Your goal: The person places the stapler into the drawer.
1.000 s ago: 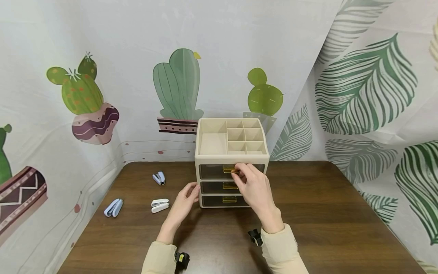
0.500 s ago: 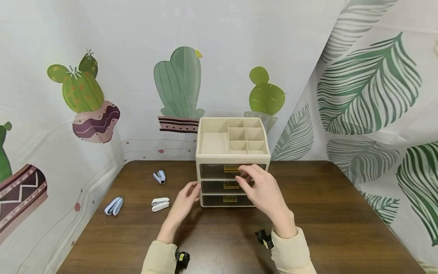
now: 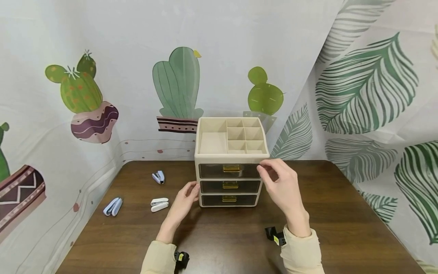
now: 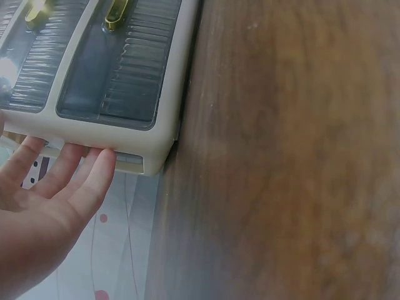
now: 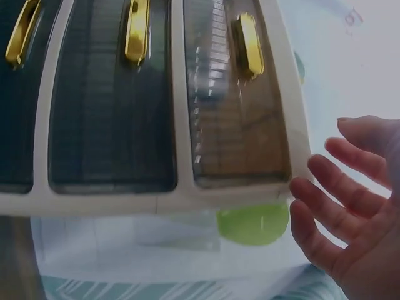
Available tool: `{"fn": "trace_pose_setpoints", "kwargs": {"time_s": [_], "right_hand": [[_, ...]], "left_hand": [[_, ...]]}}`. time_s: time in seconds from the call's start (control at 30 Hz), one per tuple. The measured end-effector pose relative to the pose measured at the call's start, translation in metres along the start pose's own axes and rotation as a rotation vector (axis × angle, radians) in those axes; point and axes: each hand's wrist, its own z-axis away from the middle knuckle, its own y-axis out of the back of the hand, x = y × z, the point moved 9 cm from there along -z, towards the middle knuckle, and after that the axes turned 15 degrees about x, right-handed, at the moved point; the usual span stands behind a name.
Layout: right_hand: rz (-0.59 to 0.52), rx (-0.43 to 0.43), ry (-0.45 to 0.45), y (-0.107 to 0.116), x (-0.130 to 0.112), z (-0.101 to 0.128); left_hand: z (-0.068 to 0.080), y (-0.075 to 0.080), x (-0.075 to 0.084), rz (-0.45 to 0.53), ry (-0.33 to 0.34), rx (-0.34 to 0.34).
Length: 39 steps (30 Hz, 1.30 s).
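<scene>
A cream desktop organizer stands at the back of the table, its three dark see-through drawers all closed. Each drawer has a gold handle, the top handle among them. My left hand rests its fingertips against the organizer's left side; in the left wrist view the fingers are fairly straight along the frame. Beside the upper right front corner is my right hand, its fingers loosely bent and holding nothing. In the right wrist view its fingertips are close to the frame's edge; whether they touch it I cannot tell.
To the left on the brown table lie a white stapler, a small lilac-blue stapler and a light blue stapler. Open compartments top the organizer. A patterned cloth hangs right behind the table.
My right hand has let go of the top drawer's handle and moved right to the organizer's right front corner. My left hand has stayed at the left side.
</scene>
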Motion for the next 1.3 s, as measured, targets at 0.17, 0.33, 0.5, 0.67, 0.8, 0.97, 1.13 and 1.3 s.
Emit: {"fn": "trace_pose_setpoints", "kwargs": {"time_s": [0.17,0.33,0.5,0.67,0.8,0.97,1.13,1.3], "right_hand": [[0.048,0.038,-0.058,0.011,0.02,0.0],[0.084,0.027,-0.154,0.014,0.04,0.005],[0.054,-0.031,-0.296,0.006,0.064,0.017],[0.017,-0.099,-0.418,-0.006,0.087,0.034],[-0.116,-0.156,-0.525,-0.02,0.103,0.048],[-0.317,-0.166,-0.698,-0.033,0.116,0.064],[-0.373,-0.148,-0.805,-0.038,0.124,0.077],[-0.366,-0.161,-0.839,-0.042,0.128,0.086]], "left_hand": [[0.001,0.0,0.001,-0.01,-0.003,-0.002],[0.0,0.001,0.0,-0.005,-0.002,0.002],[0.0,0.001,-0.001,-0.007,-0.001,0.006],[0.002,0.0,0.001,-0.016,0.005,0.004],[0.002,0.0,0.003,-0.024,0.0,0.005],[0.001,0.0,0.001,-0.022,-0.004,0.002],[-0.008,-0.001,-0.021,-0.016,-0.004,0.021],[-0.013,-0.001,-0.033,-0.013,-0.004,0.033]]}}
